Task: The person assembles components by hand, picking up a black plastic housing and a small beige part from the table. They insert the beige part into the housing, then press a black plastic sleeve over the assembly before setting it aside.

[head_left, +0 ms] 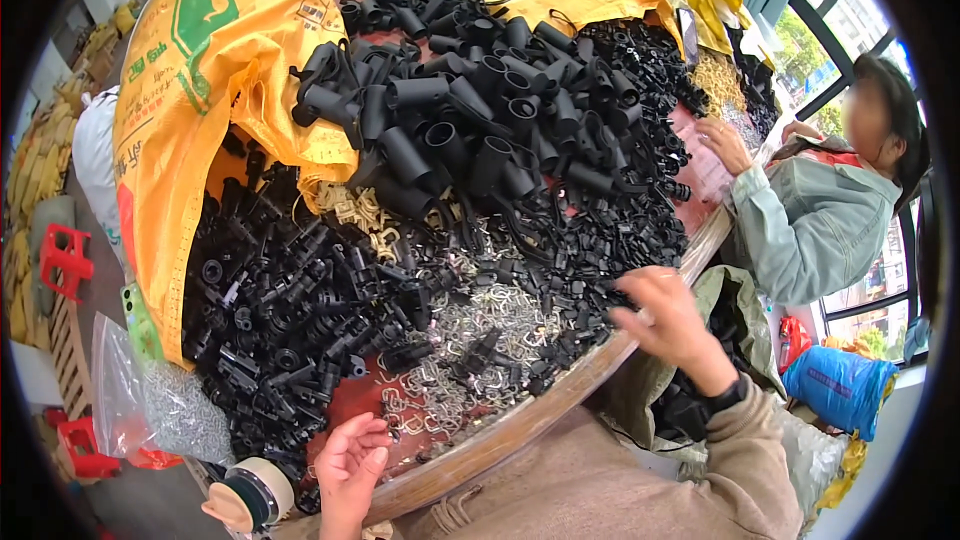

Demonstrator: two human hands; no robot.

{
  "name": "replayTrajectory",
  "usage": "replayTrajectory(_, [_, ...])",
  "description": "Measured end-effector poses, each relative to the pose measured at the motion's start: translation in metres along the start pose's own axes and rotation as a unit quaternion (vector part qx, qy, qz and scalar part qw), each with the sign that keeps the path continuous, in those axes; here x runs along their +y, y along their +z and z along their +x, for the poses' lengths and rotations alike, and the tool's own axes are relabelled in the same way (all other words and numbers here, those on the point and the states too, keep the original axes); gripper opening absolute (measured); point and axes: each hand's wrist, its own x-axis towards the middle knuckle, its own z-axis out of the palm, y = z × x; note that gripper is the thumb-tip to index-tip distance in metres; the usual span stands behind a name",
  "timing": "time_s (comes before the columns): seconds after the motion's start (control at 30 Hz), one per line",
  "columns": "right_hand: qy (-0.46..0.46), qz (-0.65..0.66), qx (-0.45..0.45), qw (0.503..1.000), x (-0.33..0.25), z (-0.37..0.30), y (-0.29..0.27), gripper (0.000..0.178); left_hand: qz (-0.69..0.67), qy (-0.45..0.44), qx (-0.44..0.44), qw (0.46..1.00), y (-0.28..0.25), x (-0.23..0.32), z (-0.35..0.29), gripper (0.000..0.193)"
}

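At the table's near edge my left hand (352, 462) is turned palm up. Its fingers curl towards the thumb, and a small dark piece shows at the fingertips, too small to name. My right hand (672, 318) hovers above the right edge of the table, by the small black plastic pieces (600, 285), thumb and fingers apart and a little blurred. Between the hands lie a heap of silvery metal hooks (425, 395) and black clip-like parts (280, 285). Black plastic tubes with straps (480, 105) are piled behind them.
Yellow woven sacks (215, 70) spill parts on the table. A bag of small metal pieces (185, 410) and a lidded cup (255, 492) stand at left. An open sack (730, 315) hangs at right. Another person (830, 200) reaches across the far right side.
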Motion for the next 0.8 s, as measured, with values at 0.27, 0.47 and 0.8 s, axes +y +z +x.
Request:
replayTrajectory(0.27, [-0.181,0.023,-0.152,0.971,-0.051,0.051,0.077,0.033,0.157,0.088,0.128,0.975,0.0,0.006,0.009,0.042])
replayTrajectory(0.47, [-0.193,0.052,-0.118,0.973,-0.041,0.045,0.084,0.032,0.267,0.067,0.103,0.956,-0.003,0.002,0.023,0.044])
replayTrajectory(0.8, [-0.287,0.042,-0.082,0.954,-0.048,0.042,0.089,0.031,0.305,0.047,0.094,0.947,0.013,0.009,0.022,0.045])
